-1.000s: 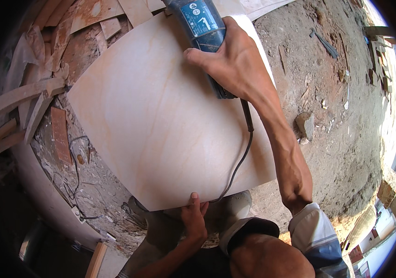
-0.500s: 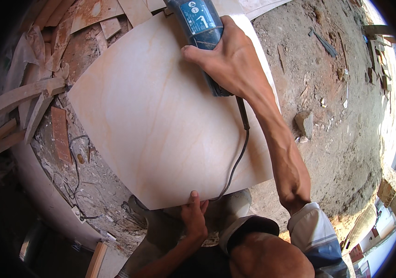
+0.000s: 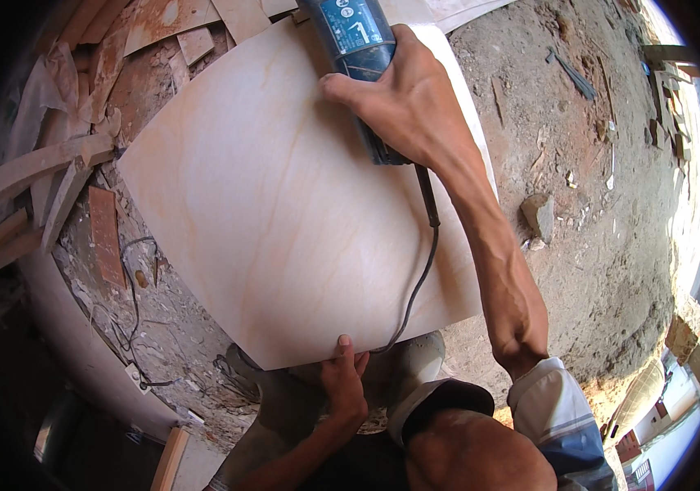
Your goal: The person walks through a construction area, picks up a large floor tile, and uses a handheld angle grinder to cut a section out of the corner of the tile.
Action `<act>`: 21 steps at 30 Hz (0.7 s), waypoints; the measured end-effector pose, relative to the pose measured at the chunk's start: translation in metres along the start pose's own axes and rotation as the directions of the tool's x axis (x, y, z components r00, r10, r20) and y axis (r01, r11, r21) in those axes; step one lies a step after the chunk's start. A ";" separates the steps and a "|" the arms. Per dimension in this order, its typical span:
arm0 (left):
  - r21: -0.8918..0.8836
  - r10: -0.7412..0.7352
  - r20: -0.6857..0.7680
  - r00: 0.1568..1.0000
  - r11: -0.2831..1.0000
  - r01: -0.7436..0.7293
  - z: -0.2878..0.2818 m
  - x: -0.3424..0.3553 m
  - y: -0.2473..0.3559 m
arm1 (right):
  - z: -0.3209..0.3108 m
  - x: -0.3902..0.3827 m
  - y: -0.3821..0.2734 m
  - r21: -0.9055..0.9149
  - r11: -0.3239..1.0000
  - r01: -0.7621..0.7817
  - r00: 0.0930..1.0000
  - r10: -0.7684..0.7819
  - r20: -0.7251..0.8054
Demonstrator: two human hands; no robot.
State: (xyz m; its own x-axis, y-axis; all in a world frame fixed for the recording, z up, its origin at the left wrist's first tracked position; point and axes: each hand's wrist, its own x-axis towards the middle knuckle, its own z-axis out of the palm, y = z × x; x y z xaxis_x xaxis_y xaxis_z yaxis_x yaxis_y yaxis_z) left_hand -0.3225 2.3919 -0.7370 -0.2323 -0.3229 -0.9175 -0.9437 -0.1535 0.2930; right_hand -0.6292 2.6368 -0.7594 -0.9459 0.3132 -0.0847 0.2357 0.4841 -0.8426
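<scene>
A worker's right hand [image 3: 403,98] grips a blue power tool [image 3: 358,57] at the far edge of a large pale tile [image 3: 284,204], which lies across dusty ground. The tool's dark cord [image 3: 423,262] trails over the tile toward the near edge. There the left hand [image 3: 342,385] clasps the tile's near rim, fingers curled over it. Broken tile offcuts [image 3: 104,233] and a thin wire [image 3: 133,286] litter the ground to the left; a stone [image 3: 540,217] sits to the right. The tool's working end is cut off by the frame, possibly a grinder.
</scene>
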 end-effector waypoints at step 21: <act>-0.009 -0.006 -0.030 1.000 1.000 0.005 -0.001 0.001 0.000 | 0.002 0.001 0.008 0.012 0.998 0.070 0.998 -0.070 0.001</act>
State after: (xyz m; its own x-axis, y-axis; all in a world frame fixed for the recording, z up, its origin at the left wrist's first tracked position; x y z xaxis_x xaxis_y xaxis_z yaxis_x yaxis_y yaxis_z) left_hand -0.3231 2.3905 -0.7378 -0.2199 -0.3496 -0.9107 -0.9427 -0.1638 0.2905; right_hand -0.6286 2.6393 -0.7672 -0.9603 0.2778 -0.0264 0.1668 0.4953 -0.8526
